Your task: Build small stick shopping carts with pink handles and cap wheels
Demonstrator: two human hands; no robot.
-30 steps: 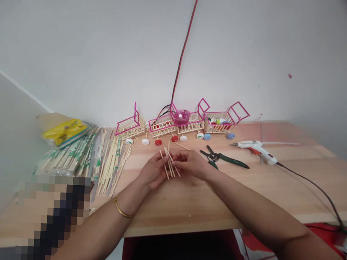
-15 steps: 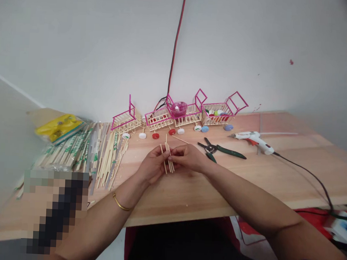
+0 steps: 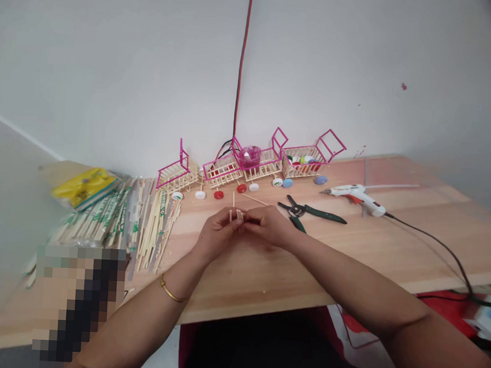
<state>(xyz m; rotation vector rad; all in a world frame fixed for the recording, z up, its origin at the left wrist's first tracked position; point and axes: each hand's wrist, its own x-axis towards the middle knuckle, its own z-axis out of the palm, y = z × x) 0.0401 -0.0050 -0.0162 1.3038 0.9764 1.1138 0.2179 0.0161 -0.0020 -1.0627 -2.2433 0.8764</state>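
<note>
Over the wooden table (image 3: pixel 349 250), my left hand (image 3: pixel 216 237) and my right hand (image 3: pixel 270 225) meet fingertip to fingertip. Both are closed on a small bundle of short wooden sticks (image 3: pixel 236 213), whose upper ends stick up just above the fingers. The lower ends are hidden inside my hands. A gold bangle (image 3: pixel 169 292) sits on my left wrist.
Green-handled cutters (image 3: pixel 310 212) and a white glue gun (image 3: pixel 358 196) with its black cord lie to the right. Pink-edged stick baskets (image 3: pixel 246 165) and coloured bottle caps line the wall. Packs of loose sticks (image 3: pixel 116 218) and a yellow packet (image 3: pixel 83 186) lie at the left.
My hands have closed tighter round the sticks, gathering the splayed pieces into an upright bundle now mostly hidden. The view has shifted slightly.
</note>
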